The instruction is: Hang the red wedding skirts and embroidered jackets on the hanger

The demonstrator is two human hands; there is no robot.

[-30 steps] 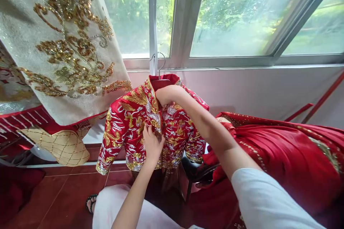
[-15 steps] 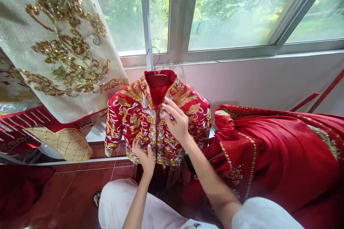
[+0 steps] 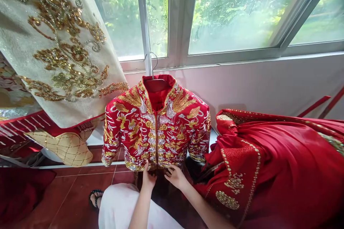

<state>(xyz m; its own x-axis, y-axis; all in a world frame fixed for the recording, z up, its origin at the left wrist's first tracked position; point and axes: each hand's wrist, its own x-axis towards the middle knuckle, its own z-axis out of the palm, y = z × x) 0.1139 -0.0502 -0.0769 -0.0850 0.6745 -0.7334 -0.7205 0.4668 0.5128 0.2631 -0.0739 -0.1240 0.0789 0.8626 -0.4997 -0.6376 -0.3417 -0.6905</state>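
Note:
A red jacket (image 3: 134,128), thickly embroidered in gold and silver, hangs upright from a hanger (image 3: 157,85) with a metal hook. Its stand collar gapes at the neck, while the front edges meet down the middle. My left hand (image 3: 149,177) is at the bottom hem, left of the front closing; one finger points up against the hem and the others curl inward, apart. Just right of the closing, my right hand (image 3: 176,177) has bent, parted fingers at the hem. No grip on the cloth shows in either hand. Dark brownish cloth shows below the jacket.
A white garment with gold sequins (image 3: 72,53) hangs at left. Red draped fabric with beaded trim (image 3: 282,157) bulges at right. Windows (image 3: 233,14) rise behind, above a pale wall (image 3: 258,82). The floor (image 3: 77,193) has red tiles; a sandalled foot (image 3: 95,198) stands on it.
My right hand has come down from the jacket's chest to its hem. My left hand has dropped slightly to the hem. The view has shifted a little.

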